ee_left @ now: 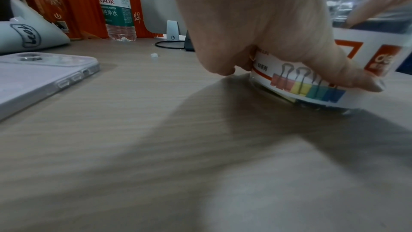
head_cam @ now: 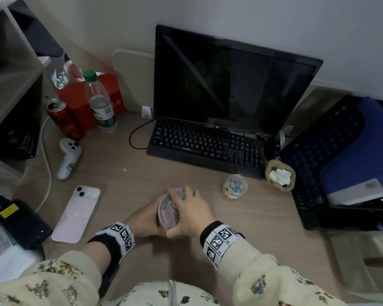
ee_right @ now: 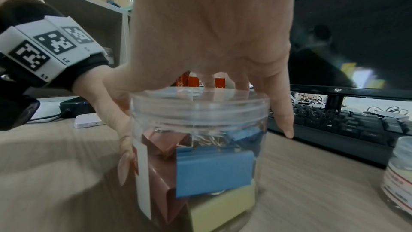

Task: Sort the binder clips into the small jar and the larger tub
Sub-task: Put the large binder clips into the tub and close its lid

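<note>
Holding the tub (head_cam: 169, 209) steady on the desk (head_cam: 263, 219), my left hand (head_cam: 145, 221) wraps its fingers (ee_left: 347, 77) round the labelled wall while my right hand (head_cam: 189, 214) sits over the lid (ee_right: 200, 101), fingertips on top and thumb down the near side. Large clips (ee_right: 214, 170) already fill it, and the jar (head_cam: 234, 186) with small clips stands capped, well apart on the right near the keyboard (head_cam: 208, 144). I judge this the closing step: next the lid needs pressing or twisting home, though I can't tell whether it's fully seated.

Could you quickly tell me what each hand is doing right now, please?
Left hand: grips the side of the larger tub.
Right hand: fingers curled over its lid.
</note>
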A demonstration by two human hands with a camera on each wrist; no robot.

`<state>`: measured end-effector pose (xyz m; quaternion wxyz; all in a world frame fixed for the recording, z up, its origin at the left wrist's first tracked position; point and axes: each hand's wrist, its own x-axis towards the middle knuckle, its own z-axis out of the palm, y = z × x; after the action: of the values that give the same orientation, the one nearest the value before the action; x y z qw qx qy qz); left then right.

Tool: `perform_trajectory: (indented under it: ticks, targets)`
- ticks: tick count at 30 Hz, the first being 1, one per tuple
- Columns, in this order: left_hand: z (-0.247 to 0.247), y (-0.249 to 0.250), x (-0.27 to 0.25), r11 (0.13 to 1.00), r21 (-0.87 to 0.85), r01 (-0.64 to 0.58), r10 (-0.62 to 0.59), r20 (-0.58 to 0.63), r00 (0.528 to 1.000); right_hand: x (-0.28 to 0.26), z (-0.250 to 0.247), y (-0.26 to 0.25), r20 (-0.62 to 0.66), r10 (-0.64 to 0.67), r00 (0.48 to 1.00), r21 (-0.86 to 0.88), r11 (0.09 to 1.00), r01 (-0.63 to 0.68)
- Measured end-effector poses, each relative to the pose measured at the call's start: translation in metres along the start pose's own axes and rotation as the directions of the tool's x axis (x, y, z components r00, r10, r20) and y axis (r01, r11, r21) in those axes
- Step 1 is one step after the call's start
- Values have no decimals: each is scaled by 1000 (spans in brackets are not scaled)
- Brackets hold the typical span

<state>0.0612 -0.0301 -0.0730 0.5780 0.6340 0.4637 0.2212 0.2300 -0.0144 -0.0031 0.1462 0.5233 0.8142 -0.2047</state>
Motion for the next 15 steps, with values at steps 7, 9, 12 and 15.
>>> perform_trajectory:
  ticks: [7, 9, 12, 15]
  targets:
    - [-2, 3, 8, 999, 27, 21, -20, -7, 1000, 0, -3, 6, -3, -41, 999, 64, 997, 41]
    - [-2, 5, 14, 999, 31, 25, -24, -20, 1000, 5, -8, 10, -1, -42, 999, 47, 998, 42]
    - [-8, 14, 31, 997, 58, 43, -40, -52, 998, 17, -20, 21, -30, -48, 998, 15, 999, 49]
    - [-17, 23, 47, 991, 117, 64, -52, -103, 993, 34, -31, 34, -47, -46, 998, 39, 998, 48]
